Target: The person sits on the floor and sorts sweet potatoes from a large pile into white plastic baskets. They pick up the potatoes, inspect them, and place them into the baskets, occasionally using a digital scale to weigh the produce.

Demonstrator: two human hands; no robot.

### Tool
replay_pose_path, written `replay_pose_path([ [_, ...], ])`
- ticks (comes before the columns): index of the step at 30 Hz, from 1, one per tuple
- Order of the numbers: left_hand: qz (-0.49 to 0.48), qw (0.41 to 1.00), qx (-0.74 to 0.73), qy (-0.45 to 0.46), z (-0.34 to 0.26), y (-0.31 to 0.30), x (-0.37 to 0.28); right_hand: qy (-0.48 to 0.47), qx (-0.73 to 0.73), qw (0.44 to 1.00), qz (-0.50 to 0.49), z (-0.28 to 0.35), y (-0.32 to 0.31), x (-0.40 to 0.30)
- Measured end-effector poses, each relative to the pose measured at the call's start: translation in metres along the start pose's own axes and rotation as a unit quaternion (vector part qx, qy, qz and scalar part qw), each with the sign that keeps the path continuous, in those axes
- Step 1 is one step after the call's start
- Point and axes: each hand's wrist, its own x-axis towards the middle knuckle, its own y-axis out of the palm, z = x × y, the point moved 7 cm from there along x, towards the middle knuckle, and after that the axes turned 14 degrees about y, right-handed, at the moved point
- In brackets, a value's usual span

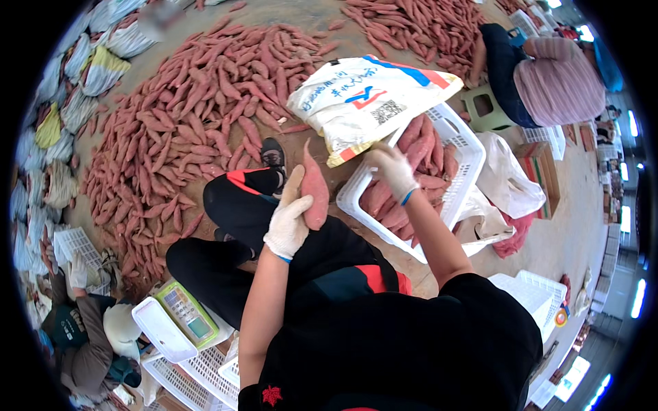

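Note:
My left hand (pixel 288 226), in a white knit glove with a blue cuff edge, grips a single sweet potato (pixel 314 192) above my lap, its thin tail pointing away from me. My right hand (pixel 391 172), gloved the same way and blurred, is over the near left side of a white plastic crate (pixel 419 251). Its fingers are close to a white woven sack (pixel 354 97) that lies across the crate's far left corner; whether they touch it is unclear. Sweet potatoes (pixel 424 149) fill much of the crate. The sack bears writing and a printed code.
A large sweet potato heap (pixel 205 103) spreads ahead and left, with another heap (pixel 416 25) farther off. A scale (pixel 187 313) stands by my left side. One person (pixel 555 82) sits at the right, another (pixel 82 334) at the left. White plastic bags (pixel 509 174) lie right of the crate.

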Motion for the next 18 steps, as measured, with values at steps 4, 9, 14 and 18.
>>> replay_pose_path([
  [4, -0.022, 0.994, -0.103, 0.026, -0.008, 0.018, 0.004, -0.016, -0.061, 0.979, 0.196, 0.021, 0.116, -0.052],
  [9, -0.040, 0.988, -0.105, 0.110, -0.034, 0.003, -0.013, -0.085, -0.083, 0.972, 0.202, 0.059, 0.171, -0.092],
  [14, -0.069, 0.985, -0.082, 0.133, -0.078, 0.011, -0.058, -0.156, -0.062, 0.951, 0.258, 0.096, 0.213, -0.150],
  [18, -0.121, 0.970, 0.038, 0.206, -0.128, -0.020, -0.130, -0.202, -0.261, 0.861, 0.388, 0.092, 0.293, -0.231],
])
